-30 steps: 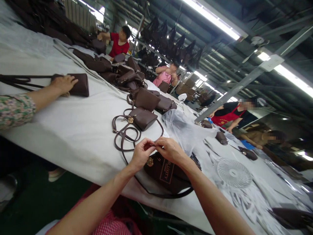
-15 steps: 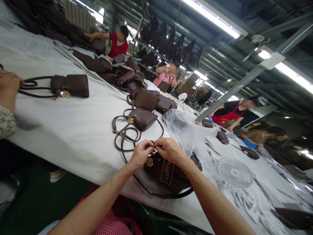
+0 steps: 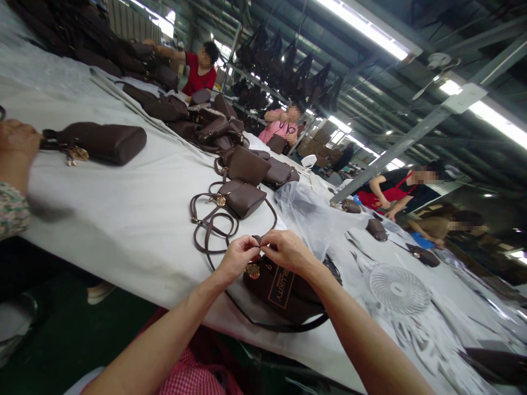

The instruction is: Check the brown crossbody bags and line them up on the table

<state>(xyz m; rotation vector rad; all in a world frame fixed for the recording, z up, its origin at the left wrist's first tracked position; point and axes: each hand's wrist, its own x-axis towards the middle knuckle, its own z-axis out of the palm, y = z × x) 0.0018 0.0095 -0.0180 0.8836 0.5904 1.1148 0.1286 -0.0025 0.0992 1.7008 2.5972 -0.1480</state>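
A dark brown handbag lies at the table's near edge, with gold lettering on its face and a round gold charm by its top. Over that top, my left hand and my right hand meet fingertip to fingertip. Both are closed in a pinch on a small dark strip of the bag, mostly hidden by the fingers. The bag's long strap curves along the table edge below my forearms. Just beyond my hands is another brown handbag with a looped strap.
More brown bags are heaped farther up the white table. Clear plastic wrap and a white fan lie to the right. At far left a co-worker's hand holds a bag by its straps. Other people work across the table.
My hands stay pinched in nearly the same place. At left, the co-worker's bag has turned and come closer to that hand. The far-right worker in the red apron has shifted their arms.
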